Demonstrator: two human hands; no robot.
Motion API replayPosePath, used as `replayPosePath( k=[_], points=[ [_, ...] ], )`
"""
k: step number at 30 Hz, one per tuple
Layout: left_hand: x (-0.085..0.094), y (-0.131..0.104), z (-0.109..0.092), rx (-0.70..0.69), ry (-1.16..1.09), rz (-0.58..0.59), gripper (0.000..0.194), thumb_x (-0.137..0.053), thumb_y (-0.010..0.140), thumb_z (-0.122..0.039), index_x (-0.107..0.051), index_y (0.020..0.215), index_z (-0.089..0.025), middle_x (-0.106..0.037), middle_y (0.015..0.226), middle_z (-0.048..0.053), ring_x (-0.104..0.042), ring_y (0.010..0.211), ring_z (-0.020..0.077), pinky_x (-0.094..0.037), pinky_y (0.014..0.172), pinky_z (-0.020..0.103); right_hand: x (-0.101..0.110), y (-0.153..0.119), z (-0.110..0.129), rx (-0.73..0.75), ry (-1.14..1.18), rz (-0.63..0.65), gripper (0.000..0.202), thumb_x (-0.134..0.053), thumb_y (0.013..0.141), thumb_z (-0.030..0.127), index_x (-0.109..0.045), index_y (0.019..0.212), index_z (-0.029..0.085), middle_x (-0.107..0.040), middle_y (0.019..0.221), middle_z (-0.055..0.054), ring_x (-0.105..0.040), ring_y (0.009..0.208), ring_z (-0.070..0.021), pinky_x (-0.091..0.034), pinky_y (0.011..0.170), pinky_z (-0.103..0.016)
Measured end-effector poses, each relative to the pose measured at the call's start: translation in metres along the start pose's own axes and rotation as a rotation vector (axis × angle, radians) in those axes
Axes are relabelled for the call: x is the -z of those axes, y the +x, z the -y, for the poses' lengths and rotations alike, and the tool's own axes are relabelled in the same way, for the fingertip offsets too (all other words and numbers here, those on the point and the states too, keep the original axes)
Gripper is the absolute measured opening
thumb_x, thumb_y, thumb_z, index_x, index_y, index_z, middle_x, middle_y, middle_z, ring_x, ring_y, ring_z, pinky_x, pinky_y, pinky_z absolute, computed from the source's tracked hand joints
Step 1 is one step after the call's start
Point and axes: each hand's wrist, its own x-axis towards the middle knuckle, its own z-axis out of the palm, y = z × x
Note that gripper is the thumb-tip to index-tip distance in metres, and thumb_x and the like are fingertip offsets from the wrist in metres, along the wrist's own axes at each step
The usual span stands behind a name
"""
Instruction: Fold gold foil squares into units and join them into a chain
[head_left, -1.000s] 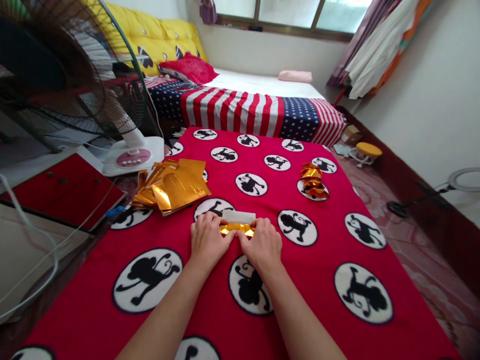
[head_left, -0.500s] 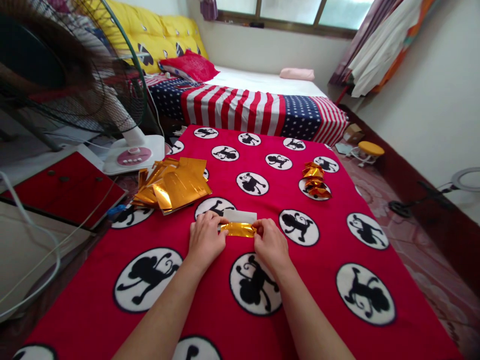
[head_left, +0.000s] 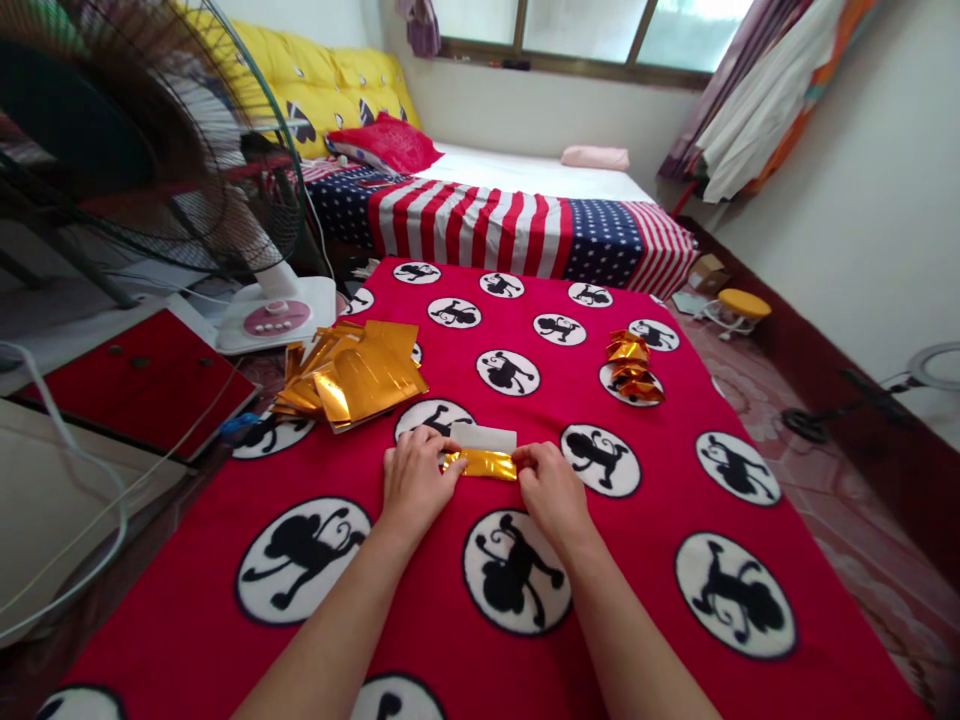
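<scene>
A sheet of gold foil paper [head_left: 484, 464] lies on the red cloth in front of me, its near part folded over with the shiny side up. Beyond the fold, a strip of its pale back shows. My left hand [head_left: 421, 474] grips the left end, thumb on the gold and fingers along the far side. At the right end, my right hand [head_left: 549, 484] pinches the edge between thumb and curled fingers. A loose pile of flat gold foil sheets [head_left: 367, 375] rests farther off to the left. Several folded gold foil pieces [head_left: 632, 368] sit together at the right.
The red cloth [head_left: 637, 580] with monkey prints covers the surface under my hands. A fan [head_left: 274, 310] on a white base stands at the left, near a red-topped cabinet [head_left: 150, 385]. Behind is a bed [head_left: 480, 225]; a yellow stool [head_left: 742, 303] stands on the floor at right.
The view has shifted slightly. My left thumb has slid a little inward over the gold fold, and my right fingers have moved slightly at the right end. Both hands stay on the sheet.
</scene>
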Motion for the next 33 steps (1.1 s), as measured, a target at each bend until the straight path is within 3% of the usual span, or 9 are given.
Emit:
replayPosePath(
  k=[2, 4, 7, 10, 13, 16, 24, 29, 33],
  points=[
    [-0.002, -0.001, -0.001, -0.008, 0.006, -0.017, 0.018, -0.068, 0.079, -0.037, -0.072, 0.094, -0.027, -0.065, 0.107, 0.005, -0.053, 0.11, 0.0257, -0.041, 0.086, 0.039, 0.001, -0.007, 0.012, 0.029, -0.042, -0.16, 0.032, -0.042, 0.086, 0.015, -0.067, 0.105, 0.016, -0.065, 0.106, -0.01, -0.058, 0.105, -0.0226, -0.041, 0.091, -0.032],
    [-0.002, -0.002, 0.0, -0.018, 0.01, -0.026, 0.018, -0.067, 0.08, -0.037, -0.072, 0.094, -0.028, -0.065, 0.107, 0.005, -0.053, 0.109, 0.0254, -0.041, 0.086, 0.038, -0.005, -0.018, 0.029, 0.136, -0.011, -0.206, 0.037, -0.041, 0.091, 0.022, -0.061, 0.121, 0.014, -0.062, 0.121, -0.013, -0.054, 0.116, -0.0239, -0.038, 0.101, -0.035],
    [-0.001, -0.003, 0.002, -0.013, 0.01, 0.002, 0.016, -0.061, 0.085, -0.036, -0.071, 0.095, -0.028, -0.064, 0.108, 0.004, -0.054, 0.108, 0.0248, -0.041, 0.085, 0.038, -0.027, -0.034, 0.053, 0.39, 0.03, -0.054, 0.057, -0.04, 0.095, 0.033, -0.039, 0.146, 0.008, -0.043, 0.149, -0.018, -0.033, 0.141, -0.0269, -0.026, 0.115, -0.045],
    [0.0, -0.003, 0.004, -0.012, -0.003, 0.023, 0.02, -0.051, 0.092, -0.031, -0.069, 0.098, -0.028, -0.064, 0.11, 0.003, -0.054, 0.107, 0.0232, -0.041, 0.085, 0.038, -0.052, -0.043, 0.062, 0.444, 0.053, 0.094, 0.078, -0.041, 0.094, 0.049, -0.022, 0.151, -0.002, -0.026, 0.156, -0.022, -0.021, 0.147, -0.029, -0.022, 0.118, -0.048],
    [-0.001, -0.004, 0.005, -0.029, 0.001, 0.001, 0.02, -0.051, 0.091, -0.031, -0.069, 0.098, -0.028, -0.065, 0.11, 0.004, -0.054, 0.106, 0.0228, -0.041, 0.086, 0.037, -0.065, -0.046, 0.053, 0.411, 0.042, 0.117, 0.092, -0.042, 0.091, 0.061, -0.014, 0.153, -0.002, -0.015, 0.159, -0.02, -0.012, 0.149, -0.0293, -0.018, 0.12, -0.048],
    [-0.004, -0.004, 0.003, -0.03, 0.017, -0.032, 0.016, -0.059, 0.086, -0.033, -0.071, 0.094, -0.028, -0.065, 0.107, 0.004, -0.054, 0.106, 0.0239, -0.041, 0.087, 0.038, -0.063, -0.047, 0.036, 0.404, -0.019, 0.142, 0.097, -0.043, 0.089, 0.067, -0.016, 0.153, 0.0, -0.012, 0.16, -0.019, -0.008, 0.149, -0.0289, -0.016, 0.121, -0.048],
    [-0.006, -0.005, 0.005, -0.057, 0.022, -0.067, 0.016, -0.066, 0.082, -0.036, -0.072, 0.095, -0.029, -0.065, 0.107, 0.004, -0.054, 0.107, 0.0243, -0.041, 0.085, 0.037, -0.038, -0.051, -0.005, 0.36, -0.232, 0.104, 0.085, -0.048, 0.088, 0.061, -0.028, 0.152, 0.008, -0.01, 0.161, -0.012, -0.008, 0.15, -0.0259, -0.013, 0.121, -0.048],
    [-0.008, -0.001, 0.004, -0.057, 0.024, -0.066, 0.016, -0.069, 0.08, -0.034, -0.072, 0.094, -0.028, -0.065, 0.106, 0.005, -0.055, 0.106, 0.0247, -0.041, 0.087, 0.038, -0.039, -0.043, -0.014, 0.381, -0.281, 0.076, 0.083, -0.047, 0.089, 0.06, -0.027, 0.152, 0.01, -0.009, 0.161, -0.011, -0.007, 0.15, -0.0249, -0.011, 0.12, -0.049],
    [-0.01, 0.008, -0.001, -0.089, 0.037, -0.131, 0.014, -0.07, 0.079, -0.032, -0.071, 0.092, -0.027, -0.065, 0.104, 0.004, -0.056, 0.105, 0.0249, -0.041, 0.091, 0.04, -0.042, -0.029, -0.014, 0.383, -0.305, 0.053, 0.084, -0.044, 0.089, 0.061, -0.026, 0.152, 0.008, -0.01, 0.161, -0.013, -0.007, 0.15, -0.0252, -0.005, 0.12, -0.05]
  ],
)
